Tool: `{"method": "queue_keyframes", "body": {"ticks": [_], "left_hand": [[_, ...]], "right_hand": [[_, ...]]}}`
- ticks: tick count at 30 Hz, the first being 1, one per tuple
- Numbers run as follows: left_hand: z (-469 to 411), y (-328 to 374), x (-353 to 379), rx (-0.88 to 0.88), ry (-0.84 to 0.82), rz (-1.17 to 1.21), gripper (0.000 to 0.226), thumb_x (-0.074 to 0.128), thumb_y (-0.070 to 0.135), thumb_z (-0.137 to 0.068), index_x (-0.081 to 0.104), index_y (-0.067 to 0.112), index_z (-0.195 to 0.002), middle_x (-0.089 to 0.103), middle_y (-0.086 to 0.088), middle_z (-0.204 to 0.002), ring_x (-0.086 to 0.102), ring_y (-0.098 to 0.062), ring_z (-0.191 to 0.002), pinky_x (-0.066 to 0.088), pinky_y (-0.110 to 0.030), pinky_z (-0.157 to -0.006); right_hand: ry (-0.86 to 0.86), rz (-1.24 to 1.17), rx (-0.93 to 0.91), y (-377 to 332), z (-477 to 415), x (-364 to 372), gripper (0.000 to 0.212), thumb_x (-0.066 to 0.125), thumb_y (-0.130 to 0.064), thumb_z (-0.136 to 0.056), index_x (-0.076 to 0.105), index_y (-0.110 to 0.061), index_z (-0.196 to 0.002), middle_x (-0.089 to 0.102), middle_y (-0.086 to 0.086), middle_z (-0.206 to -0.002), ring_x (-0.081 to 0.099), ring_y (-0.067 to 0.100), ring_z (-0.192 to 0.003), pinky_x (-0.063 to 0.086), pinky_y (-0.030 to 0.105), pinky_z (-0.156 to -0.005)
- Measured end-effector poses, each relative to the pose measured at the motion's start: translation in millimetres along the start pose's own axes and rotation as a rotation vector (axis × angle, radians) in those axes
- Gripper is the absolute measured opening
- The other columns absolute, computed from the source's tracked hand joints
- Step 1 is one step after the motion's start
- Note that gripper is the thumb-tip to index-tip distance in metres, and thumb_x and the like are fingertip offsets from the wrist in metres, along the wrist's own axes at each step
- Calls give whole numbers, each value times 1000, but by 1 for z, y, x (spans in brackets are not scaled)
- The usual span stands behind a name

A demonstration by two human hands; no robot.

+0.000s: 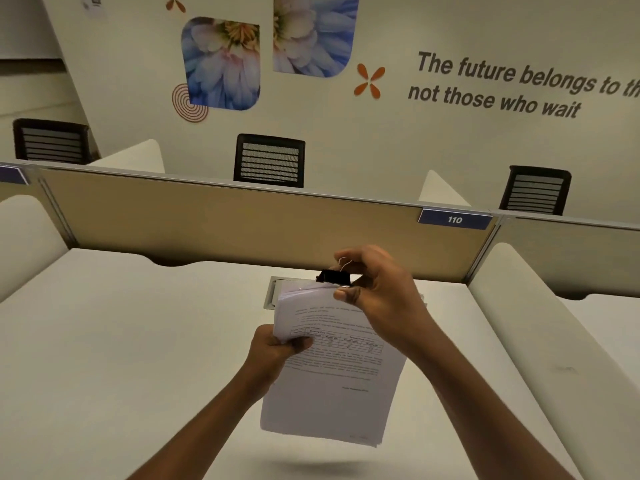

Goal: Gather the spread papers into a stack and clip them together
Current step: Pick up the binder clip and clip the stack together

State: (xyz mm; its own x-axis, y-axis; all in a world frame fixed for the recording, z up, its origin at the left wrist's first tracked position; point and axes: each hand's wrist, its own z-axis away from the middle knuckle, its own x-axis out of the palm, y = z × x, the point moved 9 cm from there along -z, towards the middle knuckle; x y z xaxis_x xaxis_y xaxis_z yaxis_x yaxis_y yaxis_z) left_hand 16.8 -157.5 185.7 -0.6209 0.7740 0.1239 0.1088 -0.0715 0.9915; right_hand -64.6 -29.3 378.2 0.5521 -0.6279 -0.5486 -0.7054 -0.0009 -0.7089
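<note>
Held above the tabletop [138, 341]: light, floppy paper stack [332, 375], left hand [277, 348] fingers gripping its side, right hand [377, 296] fingers pinching black clip [334, 277] at top edge, best hold there.

wall lettering [526, 83] cut off, paper stack [332, 375] print unreadable

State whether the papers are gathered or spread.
Gathered: the papers form one stack held above the desk by the left hand, while the right hand holds a clip at their top edge.

White papers [332, 386] w/ black print, black binder clip [334, 276], white desk [121, 341], tan partition [225, 216], blue-flower wall prints [221, 64].
</note>
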Motion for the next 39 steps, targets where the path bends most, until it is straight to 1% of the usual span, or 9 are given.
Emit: {"method": "queue_keyframes", "body": {"ticks": [4, 9, 16, 20, 24, 29, 35, 37, 39], "left_hand": [[9, 9, -8, 12, -21, -3, 20, 74, 21, -73, 75, 30, -90, 77, -3, -91, 74, -28, -85, 60, -28, -62], [18, 18, -17, 20, -34, -31, 20, 74, 18, -77, 77, 36, -86, 77, 1, -89, 73, -24, -85, 59, -24, -61], [26, 23, -28, 37, -19, -29, 17, 75, 21, -75, 77, 35, -85, 77, 2, -88, 73, -23, -84, 58, -24, -61], [28, 24, -29, 53, -46, -59, 31, 73, 9, -83, 77, 39, -83, 77, 7, -86, 73, -17, -84, 58, -21, -61], [28, 28, -30, 83, -63, -92, 32, 71, 4, -84, 73, 35, -89, 77, 13, -82, 73, -12, -83, 58, -19, -61], [25, 32, -31, 113, -69, -138, 33, 69, 0, -84, 71, 32, -90, 74, 14, -78, 72, -6, -81, 57, -16, -62], [21, 35, -30, 148, -112, -171, 40, 68, 0, -84, 66, 36, -101, 75, 25, -82, 71, -4, -87, 57, -15, -67], [19, 35, -31, 146, -125, -188, 37, 68, 0, -85, 70, 35, -96, 75, 25, -81, 71, -4, -86, 57, -14, -66], [17, 34, -32, 134, -132, -210, 33, 68, 0, -85, 72, 33, -87, 75, 23, -78, 72, -6, -82, 57, -15, -64]], "right_hand": [[-8, 49, -17, -22, -3, 14, 41, 73, 5, -77, 62, -9, -114, 59, -1, -106, 59, 6, -94, 51, 6, -74], [-29, 130, -30, -40, -5, 23, 36, 64, 17, -79, 63, -2, -110, 57, 0, -100, 55, -3, -86, 43, -4, -65], [-29, 203, -20, -50, -7, 24, 27, 61, 18, -80, 66, -2, -97, 59, 0, -92, 58, -5, -75, 44, -2, -63], [-58, 251, -43, -58, -5, 28, 26, 57, 16, -83, 66, -5, -95, 60, -2, -90, 62, -3, -68, 54, 9, -67], [-110, 250, -12, -59, -6, 31, 27, 54, 14, -85, 67, -9, -93, 62, -3, -86, 68, 3, -69, 58, 17, -65], [-212, 251, 40, -52, -8, 39, 31, 55, 15, -84, 68, -12, -90, 62, -12, -78, 69, -2, -67, 60, 24, -68], [-278, 236, 33, -45, -10, 43, 39, 56, 16, -84, 64, -23, -82, 61, -14, -77, 67, -8, -68, 59, 17, -63], [-308, 230, 34, -43, -10, 44, 35, 61, 13, -83, 66, -21, -83, 63, -13, -77, 68, -6, -70, 58, 16, -63], [-324, 220, 44, -40, -10, 43, 39, 64, 11, -81, 65, -28, -79, 65, -12, -77, 68, -4, -70, 59, 18, -65]]}}
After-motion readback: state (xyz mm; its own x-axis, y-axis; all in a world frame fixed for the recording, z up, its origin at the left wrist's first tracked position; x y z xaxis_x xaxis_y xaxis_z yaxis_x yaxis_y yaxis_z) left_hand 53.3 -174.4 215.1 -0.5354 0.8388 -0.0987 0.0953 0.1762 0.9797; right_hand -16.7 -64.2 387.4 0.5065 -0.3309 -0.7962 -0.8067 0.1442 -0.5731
